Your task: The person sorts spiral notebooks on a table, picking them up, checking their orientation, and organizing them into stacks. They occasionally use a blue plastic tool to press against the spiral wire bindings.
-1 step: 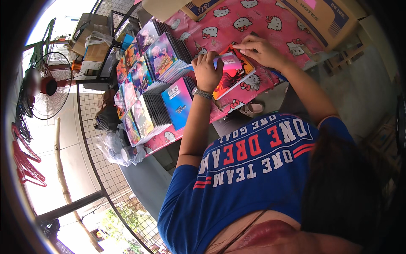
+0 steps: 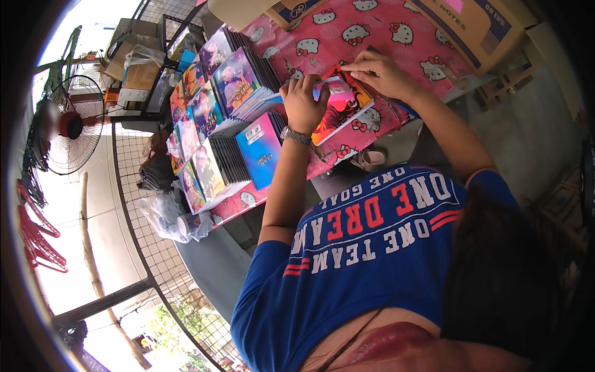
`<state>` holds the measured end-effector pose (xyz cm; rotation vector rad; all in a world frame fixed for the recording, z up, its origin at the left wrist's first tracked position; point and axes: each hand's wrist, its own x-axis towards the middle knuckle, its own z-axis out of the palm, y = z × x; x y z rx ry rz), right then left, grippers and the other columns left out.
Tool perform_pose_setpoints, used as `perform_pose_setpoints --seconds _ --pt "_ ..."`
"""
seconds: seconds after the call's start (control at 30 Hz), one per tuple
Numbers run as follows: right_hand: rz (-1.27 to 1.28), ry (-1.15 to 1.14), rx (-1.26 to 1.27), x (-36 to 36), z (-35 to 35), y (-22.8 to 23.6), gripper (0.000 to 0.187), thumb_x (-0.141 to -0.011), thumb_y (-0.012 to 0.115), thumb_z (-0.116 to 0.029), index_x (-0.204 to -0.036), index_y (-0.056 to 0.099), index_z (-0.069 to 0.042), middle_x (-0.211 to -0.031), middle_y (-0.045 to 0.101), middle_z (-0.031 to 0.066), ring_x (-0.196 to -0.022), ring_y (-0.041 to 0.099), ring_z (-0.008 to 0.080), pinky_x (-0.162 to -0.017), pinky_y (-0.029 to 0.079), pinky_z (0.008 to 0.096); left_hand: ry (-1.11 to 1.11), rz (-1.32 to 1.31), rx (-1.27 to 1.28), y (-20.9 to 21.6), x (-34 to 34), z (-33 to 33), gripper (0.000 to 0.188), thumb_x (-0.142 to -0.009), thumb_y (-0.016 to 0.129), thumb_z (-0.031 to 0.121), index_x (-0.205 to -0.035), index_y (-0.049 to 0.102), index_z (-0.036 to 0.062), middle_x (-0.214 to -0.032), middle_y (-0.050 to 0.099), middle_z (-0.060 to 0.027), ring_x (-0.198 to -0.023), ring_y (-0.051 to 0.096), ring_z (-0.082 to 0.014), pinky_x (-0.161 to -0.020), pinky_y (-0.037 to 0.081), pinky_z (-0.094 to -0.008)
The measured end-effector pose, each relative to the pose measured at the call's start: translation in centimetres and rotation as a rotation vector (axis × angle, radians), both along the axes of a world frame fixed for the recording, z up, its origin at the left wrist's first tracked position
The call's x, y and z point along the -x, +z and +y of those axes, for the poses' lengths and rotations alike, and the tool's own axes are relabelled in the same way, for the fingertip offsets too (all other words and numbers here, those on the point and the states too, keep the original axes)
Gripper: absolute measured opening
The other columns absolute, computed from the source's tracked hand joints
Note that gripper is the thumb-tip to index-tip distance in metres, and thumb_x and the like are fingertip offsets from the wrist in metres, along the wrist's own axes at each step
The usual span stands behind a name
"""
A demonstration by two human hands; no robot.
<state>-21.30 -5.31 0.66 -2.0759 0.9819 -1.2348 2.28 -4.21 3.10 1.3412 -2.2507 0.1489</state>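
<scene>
Starting at far left, a standing fan (image 2: 67,124), then rows of disc cases (image 2: 214,133) stacked on the pink cartoon-cat worktop (image 2: 396,31) at centre. Left hand (image 2: 302,105), with a wristwatch, is clenched on the edge of a colourful case (image 2: 341,102); right hand (image 2: 379,73) pinches its far edge. Cardboard box (image 2: 477,25) sits upper right.
</scene>
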Motion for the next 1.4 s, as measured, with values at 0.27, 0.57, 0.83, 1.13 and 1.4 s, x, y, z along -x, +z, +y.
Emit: perform_pose_setpoints --seconds 0.27,0.57,0.83,1.13,1.4 --pt "0.123 -0.073 0.239 -1.1 0.1 1.2 0.025 -0.081 0.069 -0.003 -0.104 0.071 -0.013 -0.098 0.066 0.0021 -0.098 0.058 0.0215 -0.089 0.045 0.0362 -0.012 0.009 0.022 0.3 -0.3 0.6 0.022 -0.082 0.071 0.032 -0.092 0.067 0.0129 -0.087 0.067 -0.0029 -0.087 0.060 -0.0242 -0.085 0.038 -0.0394" --pt "-0.035 0.053 0.243 -1.6 0.4 0.7 0.016 -0.075 0.070 -0.001 -0.089 0.064 -0.007 -0.091 0.066 0.0011 -0.092 0.059 0.0230 -0.085 0.045 0.0362 -0.040 -0.020 -0.035 1.0 -0.2 0.8 0.021 -0.082 0.072 0.029 -0.093 0.067 0.0119 -0.091 0.067 -0.0039 -0.090 0.061 -0.0243 -0.085 0.039 -0.0390" --pt "0.086 -0.118 0.039 -1.6 3.0 3.7 0.010 -0.087 0.061 -0.006 -0.097 0.059 -0.004 -0.084 0.063 0.0099 -0.088 0.064 0.0310 -0.072 0.051 0.0396 -0.130 -0.072 0.080 0.4 2.7 1.3 0.026 -0.087 0.063 0.023 -0.109 0.057 0.0107 -0.100 0.063 -0.0072 -0.096 0.059 -0.0281 -0.093 0.036 -0.0445" --pt "0.333 0.004 -0.090 -1.3 2.9 5.4 0.020 -0.092 0.060 -0.018 -0.105 0.054 -0.005 -0.095 0.066 0.0163 -0.093 0.064 0.0336 -0.077 0.051 0.0432 -0.178 -0.025 0.046 0.1 1.6 1.6 0.022 -0.087 0.065 0.022 -0.103 0.057 0.0085 -0.093 0.063 -0.0074 -0.088 0.059 -0.0284 -0.086 0.038 -0.0433" --pt "0.740 -0.124 -0.370 0.9 -5.7 -2.8 0.052 -0.087 0.065 -0.038 -0.123 0.054 -0.001 -0.134 0.049 0.0234 -0.125 0.048 0.0385 -0.099 0.043 0.0448 -0.277 -0.024 -0.103 1.4 0.4 0.9 0.014 -0.088 0.062 0.019 -0.100 0.062 0.0110 -0.093 0.065 -0.0061 -0.091 0.060 -0.0257 -0.088 0.036 -0.0403"
